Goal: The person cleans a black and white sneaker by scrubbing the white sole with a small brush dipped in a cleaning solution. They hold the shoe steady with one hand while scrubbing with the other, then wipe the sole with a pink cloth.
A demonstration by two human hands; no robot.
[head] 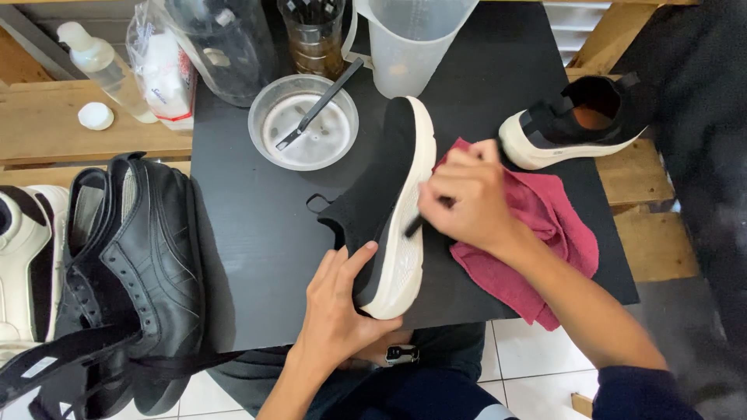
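Left hand (336, 299) clamped on heel end of black knit shoe (381, 183), tipped on its side at table (257, 241) centre, white sole (408, 233) facing right. Right hand (467, 198) closed on small dark brush (415, 225), tip touching sole edge. Step, by the look: scrubbing sole. Red cloth (545, 233) just right, under wrist; bowl w/ brush (305, 120) far left; 2nd shoe (572, 120) far right.

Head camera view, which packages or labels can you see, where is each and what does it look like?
Clear plastic bag with a white and red printed pack inside: back left, beside the jars.
Small white rectangular label: on the black strap of the black leather shoe, bottom left.
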